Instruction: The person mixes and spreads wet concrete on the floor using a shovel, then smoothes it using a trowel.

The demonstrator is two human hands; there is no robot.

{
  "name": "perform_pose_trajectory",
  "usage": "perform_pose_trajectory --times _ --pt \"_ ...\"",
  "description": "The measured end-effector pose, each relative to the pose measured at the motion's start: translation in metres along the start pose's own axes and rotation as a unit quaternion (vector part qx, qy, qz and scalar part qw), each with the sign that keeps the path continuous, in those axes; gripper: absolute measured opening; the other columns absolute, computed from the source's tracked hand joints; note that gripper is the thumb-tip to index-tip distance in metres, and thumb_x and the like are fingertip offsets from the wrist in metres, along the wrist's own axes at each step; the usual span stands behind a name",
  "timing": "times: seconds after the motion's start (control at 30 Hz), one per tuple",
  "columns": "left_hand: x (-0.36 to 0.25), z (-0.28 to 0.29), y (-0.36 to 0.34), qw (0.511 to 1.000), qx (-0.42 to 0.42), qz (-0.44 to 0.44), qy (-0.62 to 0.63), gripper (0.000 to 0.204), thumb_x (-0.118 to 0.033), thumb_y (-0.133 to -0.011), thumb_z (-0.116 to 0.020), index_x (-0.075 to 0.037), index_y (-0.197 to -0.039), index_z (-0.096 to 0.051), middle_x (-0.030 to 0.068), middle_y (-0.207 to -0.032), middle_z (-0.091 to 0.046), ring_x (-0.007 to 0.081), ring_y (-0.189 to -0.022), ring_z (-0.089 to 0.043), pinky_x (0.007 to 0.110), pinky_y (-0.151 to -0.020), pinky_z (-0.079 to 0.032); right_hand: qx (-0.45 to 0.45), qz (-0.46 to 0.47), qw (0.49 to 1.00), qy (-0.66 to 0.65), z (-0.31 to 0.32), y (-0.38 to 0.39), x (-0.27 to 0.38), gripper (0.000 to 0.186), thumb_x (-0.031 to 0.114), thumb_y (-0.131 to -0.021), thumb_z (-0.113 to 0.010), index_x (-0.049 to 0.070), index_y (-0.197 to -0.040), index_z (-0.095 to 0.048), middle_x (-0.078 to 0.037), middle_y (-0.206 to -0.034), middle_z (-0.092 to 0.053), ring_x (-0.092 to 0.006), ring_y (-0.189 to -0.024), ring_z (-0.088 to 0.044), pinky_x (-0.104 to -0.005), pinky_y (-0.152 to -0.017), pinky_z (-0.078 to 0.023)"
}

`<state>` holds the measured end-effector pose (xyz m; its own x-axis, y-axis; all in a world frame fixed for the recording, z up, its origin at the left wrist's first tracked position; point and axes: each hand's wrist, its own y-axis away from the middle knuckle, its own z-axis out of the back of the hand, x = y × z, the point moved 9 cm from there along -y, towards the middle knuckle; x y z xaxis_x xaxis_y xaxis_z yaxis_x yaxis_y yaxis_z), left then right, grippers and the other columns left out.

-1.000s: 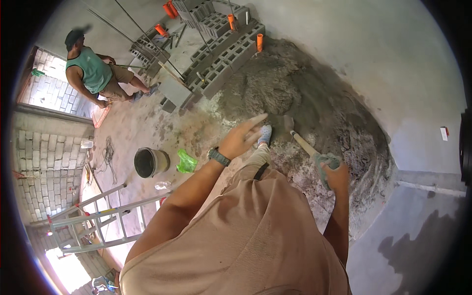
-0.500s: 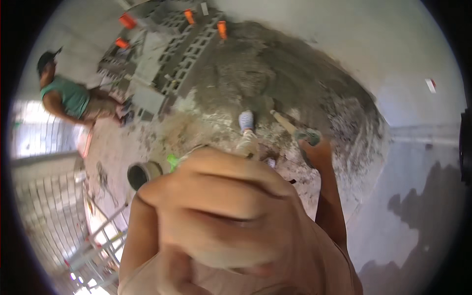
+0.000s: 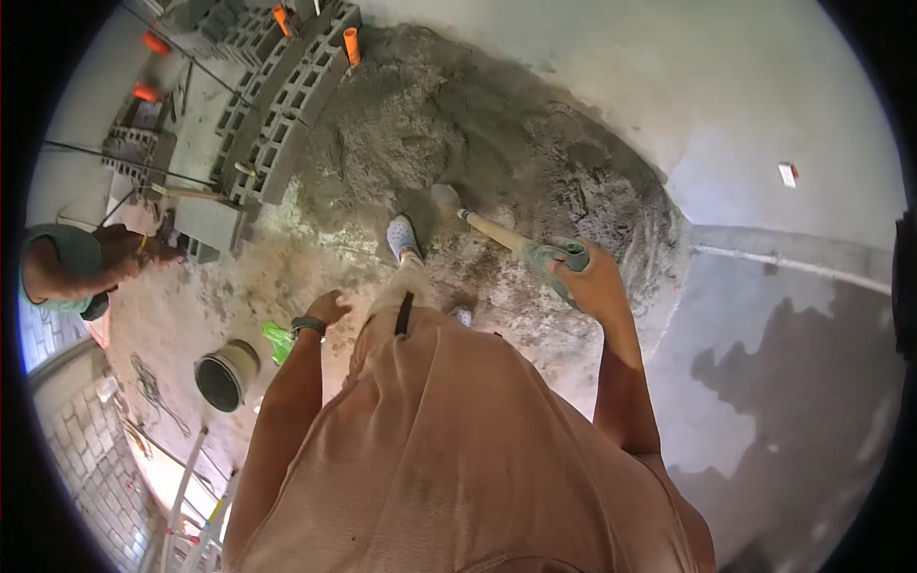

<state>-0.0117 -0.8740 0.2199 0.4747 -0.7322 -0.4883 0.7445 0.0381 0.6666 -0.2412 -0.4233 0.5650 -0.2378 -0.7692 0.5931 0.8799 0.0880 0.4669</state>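
Note:
My right hand (image 3: 592,282) grips the grey handle top of a shovel (image 3: 506,234). Its wooden shaft runs up-left, and the blade rests in a grey heap of sand and mortar (image 3: 458,143). My left hand (image 3: 328,307), with a dark wristband, hangs beside my hip and holds nothing; its fingers are loosely curled. My foot in a pale clog (image 3: 402,236) stands at the heap's near edge, just left of the shovel blade.
Rows of grey hollow blocks (image 3: 287,91) with orange pipe stubs lie at the upper left. A dark bucket (image 3: 224,377) and a green object (image 3: 278,341) sit on the ground to my left. Another person (image 3: 72,277) crouches at the far left edge. Bare concrete spreads to the right.
My left hand, raised close to the camera half a second ago, has dropped to my side. The view has swung, so the other person now sits at the left edge.

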Motion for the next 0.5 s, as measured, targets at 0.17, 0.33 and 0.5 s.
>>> perform_pose_trajectory --times 0.17,0.33,0.5 --pt "0.144 -0.004 -0.032 0.943 -0.053 0.202 0.258 0.042 -0.032 -0.084 -0.075 -0.006 -0.116 -0.066 0.0143 -0.101 -0.073 0.0277 -0.092 -0.071 0.040 -0.081 -0.056 -0.032 0.077 0.997 0.004 0.018 -0.055 0.063 0.037 0.024 -0.080 -0.078 0.002 -0.109 -0.072 -0.009 -0.081 -0.071 -0.0138 -0.073 -0.064 -0.0324 -0.066 -0.051" --pt "0.047 0.094 -0.083 0.934 -0.090 0.112 0.328 0.031 -0.025 -0.091 -0.070 -0.003 -0.113 -0.066 0.0101 -0.088 -0.072 0.0176 -0.072 -0.070 0.032 -0.063 -0.056 -0.137 0.024 0.990 -0.014 0.083 -0.090 0.116 0.026 0.020 -0.078 -0.080 0.002 -0.097 -0.075 -0.006 -0.072 -0.069 -0.0124 -0.065 -0.060 -0.0303 -0.062 -0.049" --pt "0.010 0.172 -0.142 0.920 -0.135 0.084 0.359 0.035 -0.029 -0.093 -0.066 -0.003 -0.117 -0.065 0.0099 -0.089 -0.073 0.0182 -0.073 -0.070 0.033 -0.066 -0.055 -0.102 0.088 0.990 0.038 0.090 -0.116 0.163 0.026 0.017 -0.077 -0.082 0.002 -0.098 -0.074 -0.006 -0.074 -0.069 -0.0124 -0.067 -0.060 -0.0293 -0.063 -0.049"
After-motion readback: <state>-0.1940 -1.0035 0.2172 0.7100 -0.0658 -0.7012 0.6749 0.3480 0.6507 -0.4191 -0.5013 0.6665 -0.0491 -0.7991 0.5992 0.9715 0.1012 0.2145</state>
